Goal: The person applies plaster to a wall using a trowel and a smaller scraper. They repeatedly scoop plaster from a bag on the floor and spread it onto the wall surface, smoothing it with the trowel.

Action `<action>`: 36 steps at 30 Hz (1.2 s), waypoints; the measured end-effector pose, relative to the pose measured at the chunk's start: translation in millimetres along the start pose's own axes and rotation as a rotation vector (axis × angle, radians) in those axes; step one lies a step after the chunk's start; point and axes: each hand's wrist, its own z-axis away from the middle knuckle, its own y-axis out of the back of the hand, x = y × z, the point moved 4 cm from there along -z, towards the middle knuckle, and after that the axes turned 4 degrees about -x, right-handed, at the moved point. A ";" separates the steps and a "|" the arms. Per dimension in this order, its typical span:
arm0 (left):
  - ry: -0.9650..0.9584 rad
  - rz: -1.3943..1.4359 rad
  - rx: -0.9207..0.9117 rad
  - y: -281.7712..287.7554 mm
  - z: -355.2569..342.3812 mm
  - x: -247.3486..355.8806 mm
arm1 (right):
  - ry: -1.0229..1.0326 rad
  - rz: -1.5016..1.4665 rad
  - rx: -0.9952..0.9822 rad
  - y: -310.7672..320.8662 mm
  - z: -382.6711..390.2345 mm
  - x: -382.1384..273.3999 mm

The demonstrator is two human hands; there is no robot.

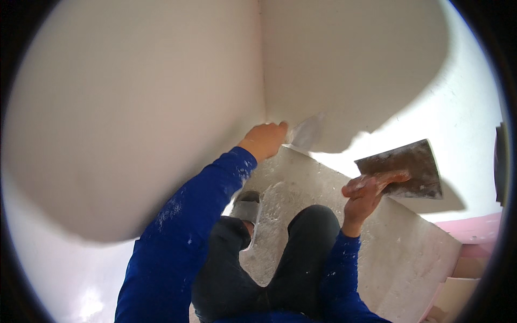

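Observation:
My left hand (263, 140) is closed on a small metal putty knife (308, 131), its pale blade angled toward the right-hand wall, low beside the inside corner (263, 107). My right hand (360, 199) grips the handle of a wide rectangular trowel (412, 159) with a brown, white-smeared blade, held out to the right in front of the sunlit part of the wall. Both forearms are in blue sleeves with white specks.
White walls (107, 97) meet in the corner over a rough, dusty concrete floor (409, 258). My legs and a sandalled foot (247, 215) are below me. A pink band (468, 229) runs along the lower right wall, near cardboard (455, 296). A dark shape (498, 164) shows at the right rim.

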 end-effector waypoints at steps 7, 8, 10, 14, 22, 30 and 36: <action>0.088 -0.005 -0.129 2.1 126.9 59.3 | -0.393 -0.262 -0.302 -113.0 -27.0 25.5; 0.096 0.001 -0.118 7.8 141.8 64.4 | -0.296 -0.237 -0.394 -140.2 -27.1 35.0; 0.141 -0.022 -0.150 22.2 162.3 64.5 | -0.180 -0.143 -0.513 -187.0 -27.8 59.0; 0.180 0.032 -0.309 50.6 177.9 41.3 | -0.212 -0.013 -0.626 -232.8 -32.6 99.5; 0.067 0.128 -0.051 53.8 187.5 27.8 | -0.192 -0.083 -0.459 -263.5 -39.3 131.3; 0.055 0.115 0.093 26.2 215.4 31.0 | -0.076 0.014 -0.423 -260.7 -35.8 127.5; 0.053 0.153 0.004 39.2 211.4 19.8 | -0.041 0.065 -0.221 -245.1 -38.7 137.4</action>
